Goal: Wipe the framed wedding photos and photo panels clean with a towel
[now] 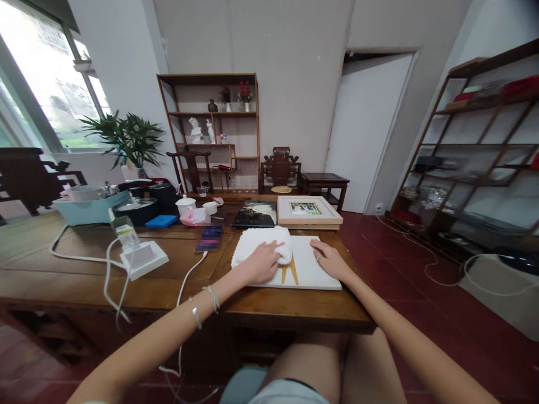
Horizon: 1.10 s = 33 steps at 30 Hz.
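Note:
A white panel [309,278] lies flat near the front edge of the wooden table. My left hand [265,262] is on a folded white towel [259,238] that covers the panel's left part, its fingers curled over the cloth and pressing it down. Below the towel, gold strips [289,275] show on the panel, splayed like two legs; their upper part is hidden. My right hand [330,259] rests flat on the panel's right side, fingers stretched out and holding nothing.
Behind the panel are a light wooden picture frame [309,212] and a dark picture [255,214]. A phone [209,238] on a white cable lies to the left. Farther left stand a white power strip [144,259], a blue box [161,221], a lidded white cup [186,205] and a light-blue basin [90,207].

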Each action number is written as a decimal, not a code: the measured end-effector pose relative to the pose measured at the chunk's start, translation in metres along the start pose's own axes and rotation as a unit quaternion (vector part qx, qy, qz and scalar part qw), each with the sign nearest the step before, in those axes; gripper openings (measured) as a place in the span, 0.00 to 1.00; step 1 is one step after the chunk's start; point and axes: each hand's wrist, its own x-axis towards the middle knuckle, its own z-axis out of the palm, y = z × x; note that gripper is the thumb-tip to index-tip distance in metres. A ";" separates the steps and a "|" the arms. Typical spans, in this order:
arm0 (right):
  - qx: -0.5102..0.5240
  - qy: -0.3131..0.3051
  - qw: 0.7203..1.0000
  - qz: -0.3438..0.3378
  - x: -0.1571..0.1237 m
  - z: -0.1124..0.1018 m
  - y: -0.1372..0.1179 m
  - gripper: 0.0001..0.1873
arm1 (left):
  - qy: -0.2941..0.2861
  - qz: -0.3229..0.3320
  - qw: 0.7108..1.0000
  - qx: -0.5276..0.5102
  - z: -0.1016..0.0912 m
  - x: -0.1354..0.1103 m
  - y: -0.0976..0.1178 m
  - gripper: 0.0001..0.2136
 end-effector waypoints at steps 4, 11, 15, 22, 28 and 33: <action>-0.001 0.003 1.000 -0.004 0.000 0.001 0.001 0.20 | -0.016 0.016 1.000 -0.017 -0.016 -0.046 0.033 0.12; -0.014 -0.001 1.000 -0.007 0.000 0.000 0.001 0.21 | -0.021 0.022 0.998 -0.054 -0.024 -0.073 0.046 0.10; -0.004 0.009 1.000 -0.007 -0.001 0.000 0.000 0.20 | -0.019 0.017 0.998 -0.057 -0.019 -0.046 0.025 0.10; 0.015 0.010 1.000 0.000 0.000 0.001 0.001 0.20 | -0.048 -0.004 0.998 -0.038 -0.009 0.013 -0.020 0.16; 0.011 0.001 1.000 -0.004 0.000 0.000 0.001 0.20 | -0.066 -0.020 0.997 -0.031 -0.008 0.021 -0.025 0.17; 0.012 0.002 1.000 -0.003 0.000 0.000 0.000 0.20 | -0.055 -0.006 0.998 -0.037 -0.022 -0.030 0.012 0.16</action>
